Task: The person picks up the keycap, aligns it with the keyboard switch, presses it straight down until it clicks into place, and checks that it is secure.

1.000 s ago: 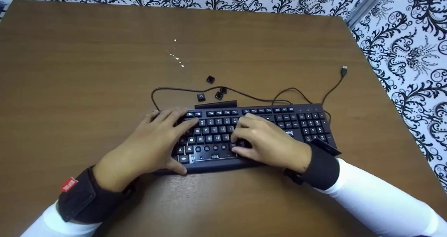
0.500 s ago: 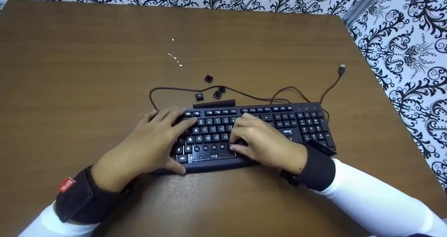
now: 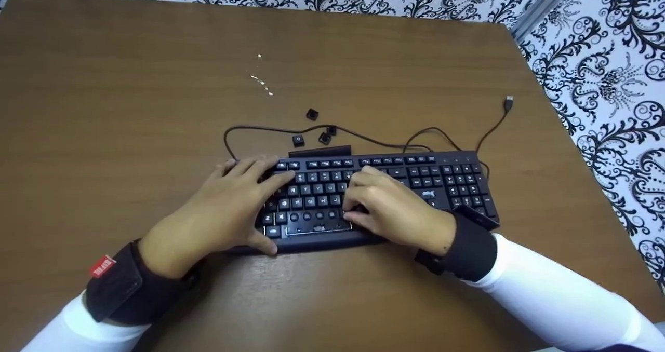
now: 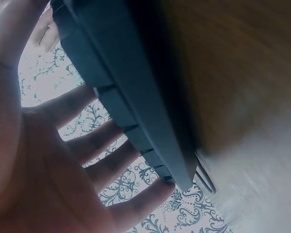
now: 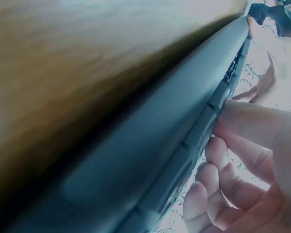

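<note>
Across the frame's centre, your keyboard (image 3: 441, 197) sits partly stripped on the desk (image 3: 156, 108): four keycaps (image 3: 298, 140) and the spacebar (image 3: 320, 151) off, most keys (image 3: 310, 189) seated. Your left hand (image 3: 235, 202) spreads over its left end; your right hand (image 3: 388, 204) curls at the keys, any pinch hidden.
</note>
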`<state>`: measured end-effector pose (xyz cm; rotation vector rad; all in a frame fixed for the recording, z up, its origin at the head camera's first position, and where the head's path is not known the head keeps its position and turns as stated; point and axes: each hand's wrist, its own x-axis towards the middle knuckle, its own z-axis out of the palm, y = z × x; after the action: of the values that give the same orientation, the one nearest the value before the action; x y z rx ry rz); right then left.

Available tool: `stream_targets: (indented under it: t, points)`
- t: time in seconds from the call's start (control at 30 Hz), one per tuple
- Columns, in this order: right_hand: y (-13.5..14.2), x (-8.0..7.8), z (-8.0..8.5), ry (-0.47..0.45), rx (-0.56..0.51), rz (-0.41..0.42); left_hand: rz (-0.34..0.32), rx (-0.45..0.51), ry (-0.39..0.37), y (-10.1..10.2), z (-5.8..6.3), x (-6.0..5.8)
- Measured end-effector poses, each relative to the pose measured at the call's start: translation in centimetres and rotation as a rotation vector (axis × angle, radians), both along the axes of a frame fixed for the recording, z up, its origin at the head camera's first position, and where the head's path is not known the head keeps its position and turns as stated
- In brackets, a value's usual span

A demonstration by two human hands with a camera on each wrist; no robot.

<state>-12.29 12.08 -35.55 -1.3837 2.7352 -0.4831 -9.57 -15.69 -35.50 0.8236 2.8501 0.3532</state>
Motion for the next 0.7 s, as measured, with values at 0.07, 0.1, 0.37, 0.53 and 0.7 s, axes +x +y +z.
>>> stream_targets:
  t: [0.07,0.1,0.37,0.53,0.7]
  points:
    - [-0.1,0.0,0.0,0.007,0.001,0.006,0.005,0.000,-0.012,0.0,-0.1,0.0]
    - [-0.1,0.0,0.1,0.008,-0.003,0.005,0.007,0.000,-0.014,0.0,-0.1,0.1]
    - [-1.2,-0.9,1.2,0.015,-0.051,-0.043,0.000,-0.002,-0.008,0.1,-0.1,0.1]
    - [-2.8,-3.5,2.7,0.003,-0.022,-0.076,0.007,-0.011,-0.007,0.1,0.1,0.0]
    - [-4.8,-6.7,3.5,-0.049,0.058,-0.138,0.006,-0.007,0.007,0.0,0.1,0.0]
